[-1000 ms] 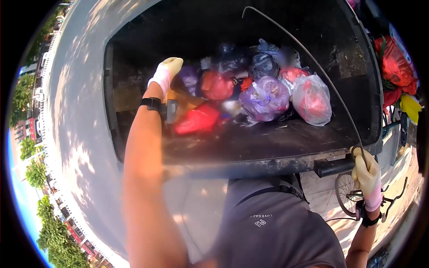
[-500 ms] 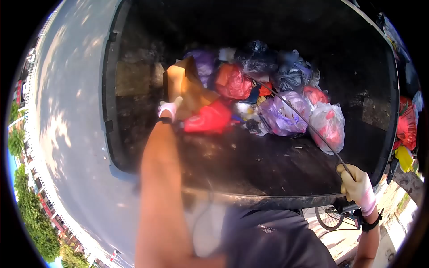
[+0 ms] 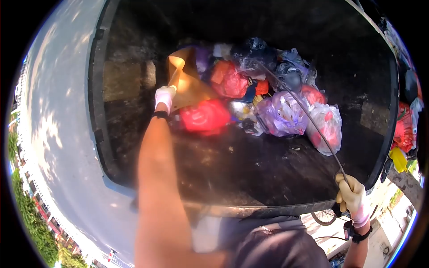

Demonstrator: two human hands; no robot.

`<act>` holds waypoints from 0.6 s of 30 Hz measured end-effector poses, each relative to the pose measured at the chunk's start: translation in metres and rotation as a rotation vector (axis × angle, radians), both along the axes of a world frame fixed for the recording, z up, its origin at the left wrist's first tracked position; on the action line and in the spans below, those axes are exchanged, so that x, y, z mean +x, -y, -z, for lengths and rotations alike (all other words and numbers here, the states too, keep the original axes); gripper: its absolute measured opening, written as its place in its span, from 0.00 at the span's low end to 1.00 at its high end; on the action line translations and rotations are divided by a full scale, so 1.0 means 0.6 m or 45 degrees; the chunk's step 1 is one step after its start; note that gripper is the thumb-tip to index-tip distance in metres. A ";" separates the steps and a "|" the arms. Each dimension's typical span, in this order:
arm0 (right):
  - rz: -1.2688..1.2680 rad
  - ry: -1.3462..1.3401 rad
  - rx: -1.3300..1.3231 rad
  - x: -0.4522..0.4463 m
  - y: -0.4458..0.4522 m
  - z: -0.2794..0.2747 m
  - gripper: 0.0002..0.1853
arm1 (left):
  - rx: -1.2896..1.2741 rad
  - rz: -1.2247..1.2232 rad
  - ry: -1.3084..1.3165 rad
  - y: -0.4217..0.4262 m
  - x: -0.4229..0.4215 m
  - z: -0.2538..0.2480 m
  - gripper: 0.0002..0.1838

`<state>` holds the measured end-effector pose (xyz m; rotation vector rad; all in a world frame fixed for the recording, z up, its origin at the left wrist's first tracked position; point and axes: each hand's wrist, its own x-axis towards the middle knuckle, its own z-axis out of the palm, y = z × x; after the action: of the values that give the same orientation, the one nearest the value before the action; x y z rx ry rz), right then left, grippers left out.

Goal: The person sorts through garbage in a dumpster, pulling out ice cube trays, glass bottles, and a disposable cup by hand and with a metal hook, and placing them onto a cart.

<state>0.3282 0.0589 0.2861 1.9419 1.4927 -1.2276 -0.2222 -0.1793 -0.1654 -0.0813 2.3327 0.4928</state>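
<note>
My left hand (image 3: 165, 94), in a white and pink glove, is closed on the near left edge of an orange-brown paper-like sheet (image 3: 190, 85), which bends upward from the grip. A red plastic bag (image 3: 205, 117) lies against the sheet's near side, slightly blurred. At the lower right, my gloved right hand (image 3: 352, 193) is wrapped round the end of a long thin metal rod (image 3: 318, 129). The rod slants up and left across the bagged rubbish, and its far tip is hard to make out among the bags.
A dark, deep bin (image 3: 201, 163) surrounds several rubbish bags, among them a purple bag (image 3: 283, 114), a whitish bag (image 3: 325, 129) and another red bag (image 3: 229, 80). Its near rim (image 3: 250, 211) runs before my body. Grey road (image 3: 67, 107) lies left; more bags (image 3: 404, 125) hang outside right.
My left hand has closed on the sheet's edge, and that edge is now creased and pulled up. The red bag beside it has shifted slightly. My right hand keeps its grip on the rod.
</note>
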 end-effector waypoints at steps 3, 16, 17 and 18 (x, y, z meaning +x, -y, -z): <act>0.050 -0.028 0.012 0.005 0.002 -0.007 0.17 | 0.303 0.077 0.125 -0.087 0.004 -0.107 0.24; 0.308 -0.276 0.189 0.079 0.049 -0.035 0.18 | 0.588 0.729 0.417 -0.412 0.387 -0.183 0.27; 0.323 -0.267 0.210 0.080 0.054 -0.034 0.18 | 0.497 0.929 0.448 -0.422 0.429 -0.243 0.26; 0.337 -0.257 0.232 0.081 0.058 -0.033 0.18 | 0.564 1.015 0.463 -0.431 0.485 -0.232 0.25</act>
<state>0.3770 0.0240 0.3059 2.2509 1.5264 -1.4841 0.0688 0.0791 -0.0262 0.8584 1.6669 0.5082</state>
